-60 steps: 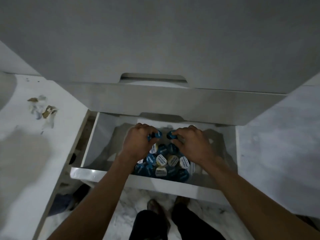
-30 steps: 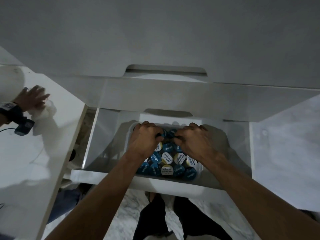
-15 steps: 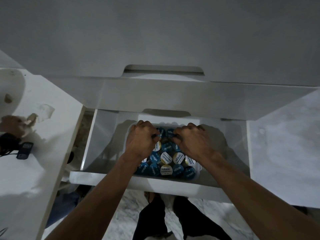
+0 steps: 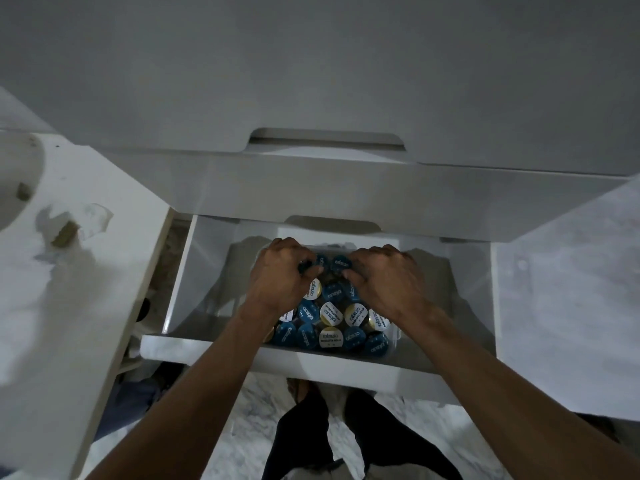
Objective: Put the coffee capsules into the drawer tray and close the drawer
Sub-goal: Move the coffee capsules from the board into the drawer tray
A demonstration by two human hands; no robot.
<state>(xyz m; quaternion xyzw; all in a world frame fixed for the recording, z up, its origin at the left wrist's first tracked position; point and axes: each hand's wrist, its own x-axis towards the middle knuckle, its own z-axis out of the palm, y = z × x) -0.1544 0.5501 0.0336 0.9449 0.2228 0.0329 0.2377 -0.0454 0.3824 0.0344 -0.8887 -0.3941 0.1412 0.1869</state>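
A white drawer (image 4: 346, 367) stands pulled out below me. Inside it sits a clear plastic tray (image 4: 394, 336) packed with several blue and white-lidded coffee capsules (image 4: 330, 315). My left hand (image 4: 278, 278) is over the tray's far left part, its fingers curled round a blue capsule (image 4: 306, 266). My right hand (image 4: 389, 282) is over the far right part, fingertips pinching another blue capsule (image 4: 341, 265). The two hands nearly meet at the tray's back row. The capsules under both palms are hidden.
A closed white drawer front with a cut-out handle (image 4: 325, 140) hangs above the open drawer. A white counter (image 4: 52, 306) on the left carries torn paper scraps (image 4: 69, 226). A marbled surface (image 4: 568, 292) lies to the right. My legs (image 4: 332, 438) stand below on the marble floor.
Both hands stay at the tray's back row, shifting the blue capsules only slightly. Another person's hand on the left counter has left the view.
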